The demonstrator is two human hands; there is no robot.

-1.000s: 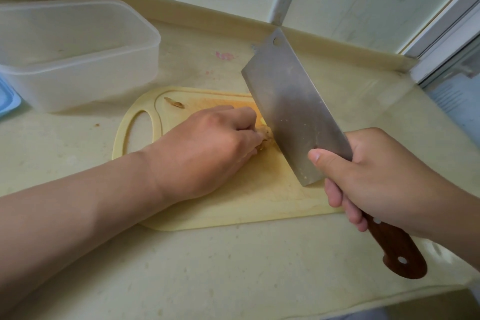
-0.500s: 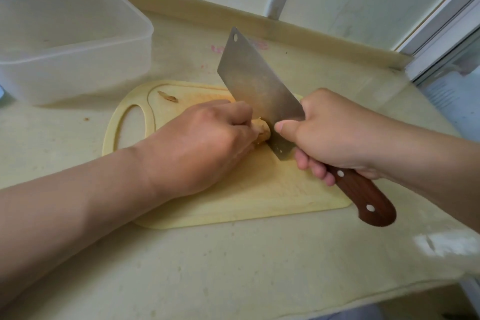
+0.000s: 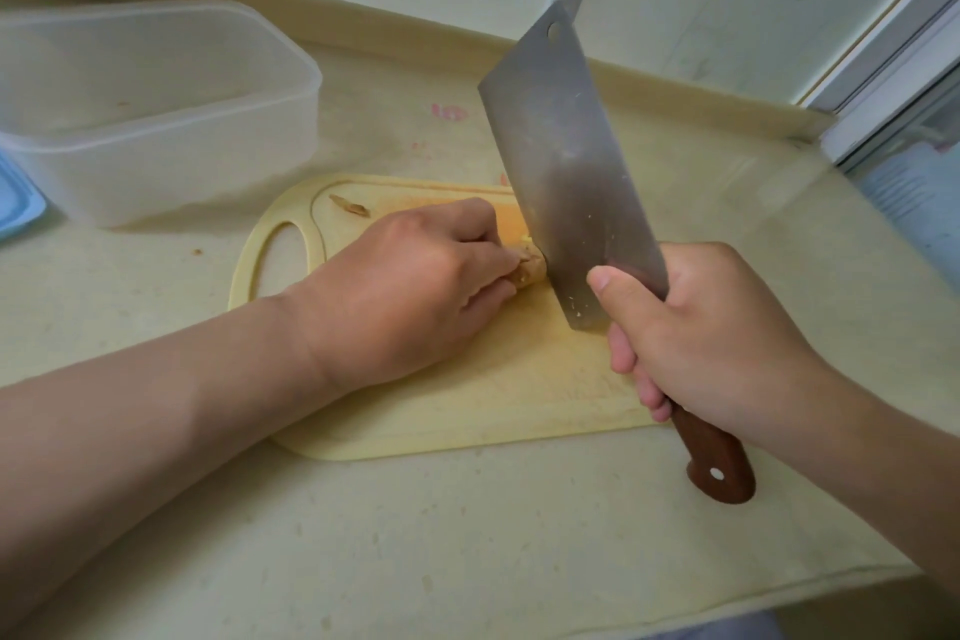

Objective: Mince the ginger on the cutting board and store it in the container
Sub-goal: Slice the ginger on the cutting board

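Ginger [image 3: 531, 269] between left hand [image 3: 410, 286] and cleaver [image 3: 566, 161]

Two bare hands, one person. Left hand [image 3: 415, 286]: back of the hand in view, knuckle ridges plain, faint tendon lines running back from the grip toward the wrist. Soft crease at the wrist. Left forearm [image 3: 156, 431]: bare from behind the grip to the frame edge, smooth. Right hand [image 3: 717, 338]: thumbnail [image 3: 601, 280] at the front of the grip is short, trimmed, rounded. The other nails are tucked under the grip, can't tell. Right forearm [image 3: 883, 457]: bare behind the grip to the frame edge.
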